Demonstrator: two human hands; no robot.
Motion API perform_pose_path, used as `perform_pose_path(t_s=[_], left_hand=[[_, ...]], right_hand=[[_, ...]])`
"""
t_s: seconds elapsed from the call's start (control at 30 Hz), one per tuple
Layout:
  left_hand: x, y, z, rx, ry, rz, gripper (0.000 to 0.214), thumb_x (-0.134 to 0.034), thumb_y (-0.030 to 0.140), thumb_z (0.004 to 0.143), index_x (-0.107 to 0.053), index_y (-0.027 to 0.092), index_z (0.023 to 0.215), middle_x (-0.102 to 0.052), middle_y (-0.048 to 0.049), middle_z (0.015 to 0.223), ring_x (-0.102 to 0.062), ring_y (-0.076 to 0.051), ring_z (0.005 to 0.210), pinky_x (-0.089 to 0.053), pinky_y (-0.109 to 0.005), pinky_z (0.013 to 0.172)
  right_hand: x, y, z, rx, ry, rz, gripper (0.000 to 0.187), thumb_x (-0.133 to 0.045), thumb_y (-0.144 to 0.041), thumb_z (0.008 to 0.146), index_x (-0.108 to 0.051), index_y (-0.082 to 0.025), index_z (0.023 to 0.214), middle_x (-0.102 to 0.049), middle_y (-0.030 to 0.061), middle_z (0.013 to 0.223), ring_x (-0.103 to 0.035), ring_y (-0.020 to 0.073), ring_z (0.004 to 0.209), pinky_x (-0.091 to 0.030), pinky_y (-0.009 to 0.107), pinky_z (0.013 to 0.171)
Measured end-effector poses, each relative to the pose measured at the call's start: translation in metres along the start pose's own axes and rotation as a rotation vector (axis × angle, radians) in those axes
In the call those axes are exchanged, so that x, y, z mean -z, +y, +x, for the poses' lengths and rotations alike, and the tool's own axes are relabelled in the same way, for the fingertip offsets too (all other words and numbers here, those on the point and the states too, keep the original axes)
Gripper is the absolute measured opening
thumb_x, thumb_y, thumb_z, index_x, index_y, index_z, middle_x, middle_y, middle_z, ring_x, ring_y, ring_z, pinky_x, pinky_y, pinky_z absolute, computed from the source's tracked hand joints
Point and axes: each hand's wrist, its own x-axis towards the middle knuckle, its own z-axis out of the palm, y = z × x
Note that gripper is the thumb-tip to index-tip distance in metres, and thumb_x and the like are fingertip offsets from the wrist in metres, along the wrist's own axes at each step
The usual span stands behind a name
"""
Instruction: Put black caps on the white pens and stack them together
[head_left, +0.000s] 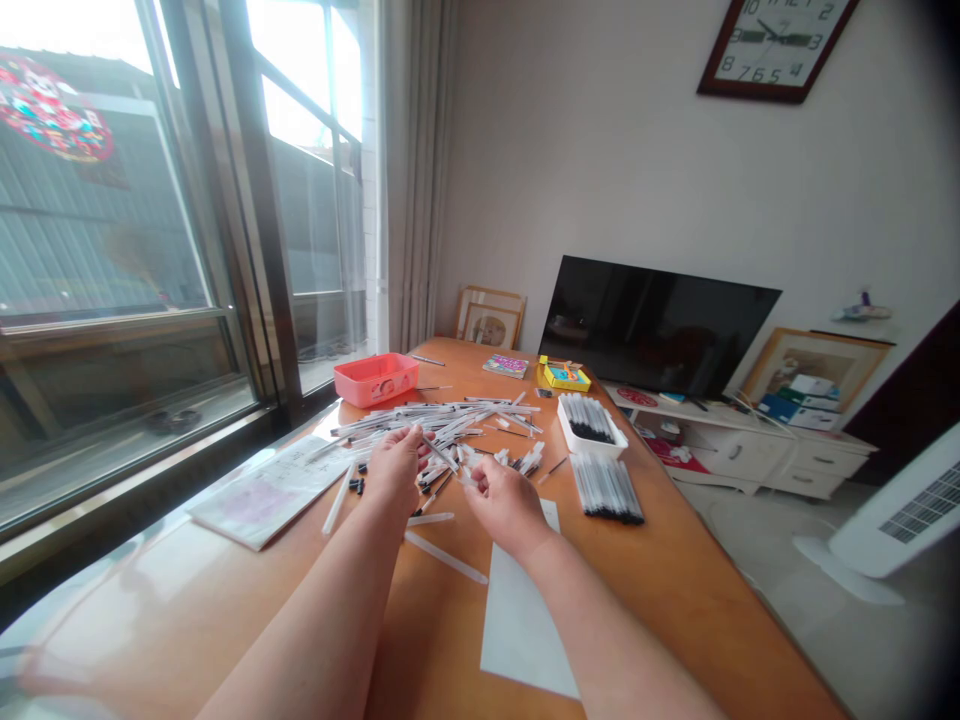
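My left hand (401,462) is closed on one end of a slim pen refill (441,455), which slants down toward the right. My right hand (501,497) is pinched at the refill's other end, by a small whitish piece too blurred to name. Behind both hands spreads a loose pile of pen parts (420,418), mostly clear tubes and dark-tipped refills. Small black caps (357,486) lie left of my left wrist. A clear pen barrel (446,557) rests on the table between my forearms. Under my right wrist is a white sheet of paper (521,630).
On the right, a white tray (616,440) holds black-ended pens, with a row of similar pens (606,488) in front. A red plastic box (375,380) stands back left. A magazine (262,495) lies left. Farther back are a yellow box (564,376) and a booklet (506,366).
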Motion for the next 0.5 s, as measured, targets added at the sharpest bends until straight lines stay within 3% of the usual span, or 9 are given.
perform_pose_path(t_s=[0.2, 0.5], left_hand=[[-0.0024, -0.0027, -0.0005, -0.030, -0.021, -0.015, 0.025, -0.076, 0.033, 0.072, -0.063, 0.014, 0.082, -0.071, -0.0062, 0.081, -0.056, -0.008, 0.060, -0.041, -0.019, 0.055], [-0.0066, -0.0067, -0.0027, -0.029, -0.054, -0.014, 0.022, -0.075, 0.031, 0.075, -0.060, 0.014, 0.079, -0.071, -0.0060, 0.078, -0.056, -0.007, 0.056, -0.042, -0.017, 0.053]], right_hand=[[-0.0038, 0.0001, 0.0014, -0.007, 0.036, 0.232, 0.005, -0.060, -0.026, 0.083, -0.056, -0.024, 0.082, -0.066, -0.0003, 0.072, -0.061, 0.0168, 0.067, -0.040, 0.025, 0.061], [-0.0094, 0.0025, 0.0023, -0.019, 0.048, 0.338, 0.007, -0.062, -0.027, 0.083, -0.057, -0.023, 0.083, -0.065, -0.0005, 0.071, -0.060, 0.0155, 0.065, -0.043, 0.024, 0.061]])
